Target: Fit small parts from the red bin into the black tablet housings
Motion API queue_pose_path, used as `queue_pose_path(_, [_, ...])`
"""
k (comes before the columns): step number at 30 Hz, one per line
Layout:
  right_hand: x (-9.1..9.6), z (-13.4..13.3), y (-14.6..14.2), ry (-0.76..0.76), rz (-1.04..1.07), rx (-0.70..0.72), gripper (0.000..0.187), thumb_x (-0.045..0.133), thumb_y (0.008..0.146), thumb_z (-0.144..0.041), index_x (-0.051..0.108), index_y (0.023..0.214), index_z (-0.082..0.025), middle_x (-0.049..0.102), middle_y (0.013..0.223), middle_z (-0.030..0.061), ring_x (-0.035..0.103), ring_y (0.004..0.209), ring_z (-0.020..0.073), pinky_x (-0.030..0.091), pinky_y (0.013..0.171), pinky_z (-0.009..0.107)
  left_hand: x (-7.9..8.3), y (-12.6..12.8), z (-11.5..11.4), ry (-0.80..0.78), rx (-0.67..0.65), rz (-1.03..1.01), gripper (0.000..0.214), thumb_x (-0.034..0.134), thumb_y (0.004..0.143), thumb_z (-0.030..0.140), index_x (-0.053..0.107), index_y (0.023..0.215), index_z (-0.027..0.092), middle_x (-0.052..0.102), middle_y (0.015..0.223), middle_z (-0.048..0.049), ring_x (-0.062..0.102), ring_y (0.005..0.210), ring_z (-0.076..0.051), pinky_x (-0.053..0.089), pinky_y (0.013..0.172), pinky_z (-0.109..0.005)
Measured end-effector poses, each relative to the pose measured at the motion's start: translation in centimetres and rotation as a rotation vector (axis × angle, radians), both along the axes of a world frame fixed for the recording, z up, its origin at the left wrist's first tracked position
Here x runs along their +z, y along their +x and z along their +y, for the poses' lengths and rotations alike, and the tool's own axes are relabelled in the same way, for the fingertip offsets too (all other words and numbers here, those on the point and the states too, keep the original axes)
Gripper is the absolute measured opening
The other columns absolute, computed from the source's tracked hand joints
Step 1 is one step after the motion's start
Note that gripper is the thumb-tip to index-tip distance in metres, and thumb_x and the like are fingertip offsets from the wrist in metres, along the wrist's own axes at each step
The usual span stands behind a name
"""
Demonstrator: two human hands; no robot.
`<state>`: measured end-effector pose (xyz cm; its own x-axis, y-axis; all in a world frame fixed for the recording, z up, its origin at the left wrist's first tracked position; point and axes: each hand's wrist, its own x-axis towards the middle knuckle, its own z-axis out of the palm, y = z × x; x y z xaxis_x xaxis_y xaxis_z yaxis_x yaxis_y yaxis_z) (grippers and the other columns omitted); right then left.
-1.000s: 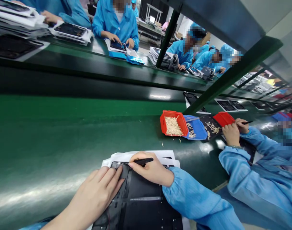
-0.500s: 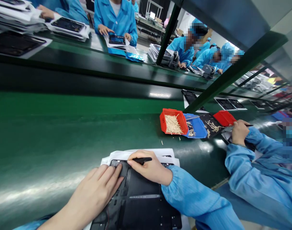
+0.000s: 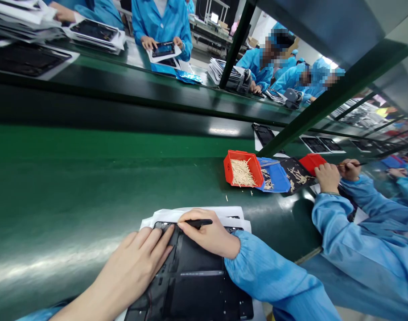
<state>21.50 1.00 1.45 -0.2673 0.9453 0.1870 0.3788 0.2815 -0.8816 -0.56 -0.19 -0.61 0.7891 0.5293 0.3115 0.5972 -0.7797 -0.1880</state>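
Observation:
A black flat panel (image 3: 193, 285) lies on white foam sheets (image 3: 207, 213) at the near edge of the green belt. My left hand (image 3: 137, 263) rests flat on the panel's left part, fingers stretched toward its top left corner. My right hand (image 3: 208, 234) is closed around a thin black tool (image 3: 199, 222), whose tip points left at the panel's top edge, close to my left fingertips.
A red bin (image 3: 243, 168) of pale thin sticks, a blue tray (image 3: 274, 176) and a second red bin (image 3: 311, 162) stand to the right. A co-worker's hands (image 3: 327, 176) work beside them. A slanted green post (image 3: 327, 100) crosses above. People in blue coats handle tablets across the far bench (image 3: 130, 84).
My hands have hardly moved; the left fingertips have crept slightly toward the panel's corner. The co-worker on the right has lifted their hands and moved their tool further right.

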Motion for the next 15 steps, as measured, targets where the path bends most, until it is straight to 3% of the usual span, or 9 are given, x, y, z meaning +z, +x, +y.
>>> queue_pose_path(8, [-0.41, -0.16, -0.33, 0.07, -0.027, -0.025, 0.012, 0.063, 0.093, -0.02, 0.073, 0.087, -0.018, 0.075, 0.083, 0.0032, 0.069, 0.076, 0.014, 0.053, 0.075, 0.025, 0.51, 0.33, -0.33, 0.028, 0.036, 0.095, 0.039, 0.046, 0.1, 0.022, 0.062, 0.13, 0.004, 0.063, 0.087, -0.0098, 0.053, 0.08, -0.025, 0.035, 0.071, -0.041])
queue_pose_path(15, [-0.7, -0.7, -0.71, 0.253, -0.056, 0.002, 0.018, 0.057, 0.099, -0.025, 0.071, 0.091, -0.017, 0.075, 0.085, 0.0067, 0.068, 0.077, 0.0156, 0.055, 0.076, 0.028, 0.76, 0.36, -0.46, 0.021, 0.04, 0.087, 0.038, 0.039, 0.1, 0.016, 0.067, 0.123, 0.005, 0.064, 0.088, -0.0114, 0.054, 0.08, -0.027, 0.034, 0.07, -0.041])
